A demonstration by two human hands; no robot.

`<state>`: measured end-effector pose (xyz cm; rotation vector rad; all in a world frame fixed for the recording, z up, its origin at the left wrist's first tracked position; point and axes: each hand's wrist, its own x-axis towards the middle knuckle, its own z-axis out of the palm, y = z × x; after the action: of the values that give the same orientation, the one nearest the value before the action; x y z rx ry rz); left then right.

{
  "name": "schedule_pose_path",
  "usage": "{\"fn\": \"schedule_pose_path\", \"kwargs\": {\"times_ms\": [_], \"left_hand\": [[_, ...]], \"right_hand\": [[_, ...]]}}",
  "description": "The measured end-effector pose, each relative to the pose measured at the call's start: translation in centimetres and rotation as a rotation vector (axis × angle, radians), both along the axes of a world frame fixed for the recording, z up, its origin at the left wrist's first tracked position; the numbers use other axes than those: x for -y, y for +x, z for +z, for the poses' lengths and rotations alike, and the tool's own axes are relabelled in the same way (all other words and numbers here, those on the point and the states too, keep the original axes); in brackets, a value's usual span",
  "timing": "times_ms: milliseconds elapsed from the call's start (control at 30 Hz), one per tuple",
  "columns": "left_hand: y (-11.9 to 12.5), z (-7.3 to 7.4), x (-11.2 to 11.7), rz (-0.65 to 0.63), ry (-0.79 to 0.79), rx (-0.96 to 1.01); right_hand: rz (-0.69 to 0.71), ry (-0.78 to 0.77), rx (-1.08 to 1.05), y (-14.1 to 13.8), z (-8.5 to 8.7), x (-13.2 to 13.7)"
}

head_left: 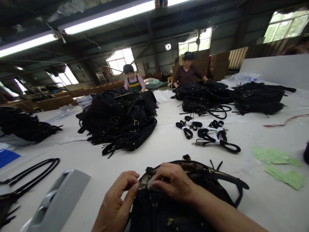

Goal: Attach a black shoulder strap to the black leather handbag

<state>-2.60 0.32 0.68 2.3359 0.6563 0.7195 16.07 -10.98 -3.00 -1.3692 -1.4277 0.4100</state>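
Observation:
A black handbag [154,214] with gold-coloured fittings lies in front of me, its zipped top open on a light lining. My left hand [120,196] pinches the left end of the opening between thumb and fingertips, close to the zipper. Across the mouth of the bag reaches my right hand [172,182], fingers bent and closed at the opening's edge near the left hand. Its fingertips are partly hidden inside, so what they grip is hard to see. A dark strap [222,177] runs over the bag's right side.
Piles of black bags [120,119] cover the far table. Bundled black straps [214,138] lie beyond my bag, green cloths [285,177] to the right. A grey holder [58,203] stands at left. Two co-workers [134,82] are across the table; another person is partly visible at far right.

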Motion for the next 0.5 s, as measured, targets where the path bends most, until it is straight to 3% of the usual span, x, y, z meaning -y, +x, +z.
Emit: {"fn": "schedule_pose_path", "kwargs": {"times_ms": [133, 200, 400, 500], "left_hand": [[1.6, 0.8, 0.6, -0.074, 0.012, -0.049], [2.6, 0.8, 0.6, -0.112, 0.053, -0.051], [5.3, -0.1, 0.9, -0.141, 0.078, -0.027], [5.0, -0.8, 0.7, -0.014, 0.057, -0.052]], "right_hand": [[-0.064, -0.010, -0.531, -1.3, -1.9, -1.5], [-0.069, -0.034, -0.687, -1.5, -2.6, -1.9], [0.094, 0.065, -0.696, -1.8, -3.2, -1.7], [0.053, 0.062, -0.711, -2.0, -3.3, -1.5]]}}
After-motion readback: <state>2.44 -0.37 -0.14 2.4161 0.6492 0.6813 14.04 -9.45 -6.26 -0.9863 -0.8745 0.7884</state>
